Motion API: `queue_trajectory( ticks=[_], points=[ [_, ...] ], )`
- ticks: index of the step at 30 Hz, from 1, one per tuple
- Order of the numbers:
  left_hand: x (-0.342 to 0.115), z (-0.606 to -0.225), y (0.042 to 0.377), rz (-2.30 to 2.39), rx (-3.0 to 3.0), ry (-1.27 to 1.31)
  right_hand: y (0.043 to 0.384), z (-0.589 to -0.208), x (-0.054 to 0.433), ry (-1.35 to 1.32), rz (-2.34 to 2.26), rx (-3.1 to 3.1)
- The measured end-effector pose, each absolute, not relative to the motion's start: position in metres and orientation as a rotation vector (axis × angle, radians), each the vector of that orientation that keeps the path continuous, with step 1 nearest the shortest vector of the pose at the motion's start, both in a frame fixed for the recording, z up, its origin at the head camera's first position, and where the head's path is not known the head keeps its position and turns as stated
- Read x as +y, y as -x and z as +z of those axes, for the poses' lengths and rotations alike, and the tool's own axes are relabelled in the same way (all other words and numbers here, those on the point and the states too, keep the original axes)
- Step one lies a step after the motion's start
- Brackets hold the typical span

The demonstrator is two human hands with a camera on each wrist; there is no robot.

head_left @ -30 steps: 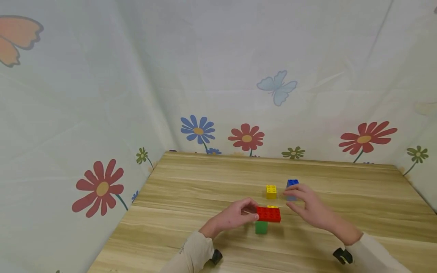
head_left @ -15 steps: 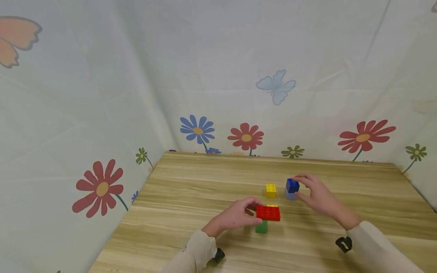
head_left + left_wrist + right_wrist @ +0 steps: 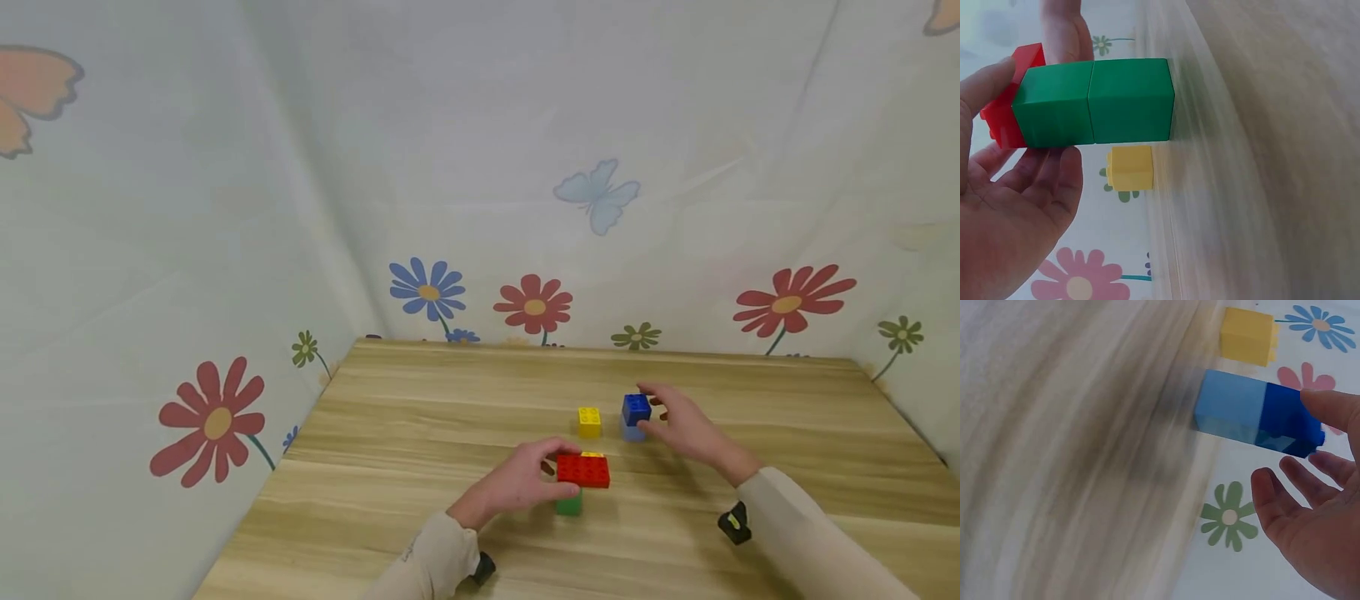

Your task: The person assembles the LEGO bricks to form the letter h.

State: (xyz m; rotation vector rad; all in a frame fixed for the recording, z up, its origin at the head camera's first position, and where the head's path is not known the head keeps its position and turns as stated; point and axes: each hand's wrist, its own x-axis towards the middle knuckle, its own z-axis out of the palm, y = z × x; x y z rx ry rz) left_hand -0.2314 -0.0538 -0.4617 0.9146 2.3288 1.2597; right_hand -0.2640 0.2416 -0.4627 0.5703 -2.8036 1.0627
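My left hand (image 3: pixel 521 477) grips a red brick (image 3: pixel 583 471), thumb at its near side and fingers behind. The red brick lies across the top of green bricks (image 3: pixel 568 503); the left wrist view shows two green bricks (image 3: pixel 1094 102) stacked under it. To the right, my right hand (image 3: pixel 686 423) has its thumb on a dark blue brick (image 3: pixel 637 407) and its fingers curled around the far side. That brick sits on a light blue brick (image 3: pixel 633 433), as the right wrist view also shows. A yellow brick (image 3: pixel 589 422) stands left of this stack.
Another yellow brick (image 3: pixel 592 454) peeks out behind the red one, mostly hidden. All stand on a wooden table (image 3: pixel 450 392). A white cloth with printed flowers (image 3: pixel 465 167) hangs along its back and sides.
My right hand has reached around the dark blue brick, thumb and fingers now at its sides. My left hand has stayed at the red brick, with its thumb a little farther along.
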Motion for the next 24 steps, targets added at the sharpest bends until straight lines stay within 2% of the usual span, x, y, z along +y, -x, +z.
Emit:
queue_trajectory(
  ticks=[11, 24],
  points=[
    [-0.052, -0.463, 0.229, 1.208, 2.375, -0.929, 0.27, -0.472, 0.241, -0.451, 1.161, -2.844],
    [-0.052, -0.463, 0.229, 1.213, 2.391, -0.967, 0.257, -0.467, 0.243, -0.503, 1.105, -2.849]
  ],
)
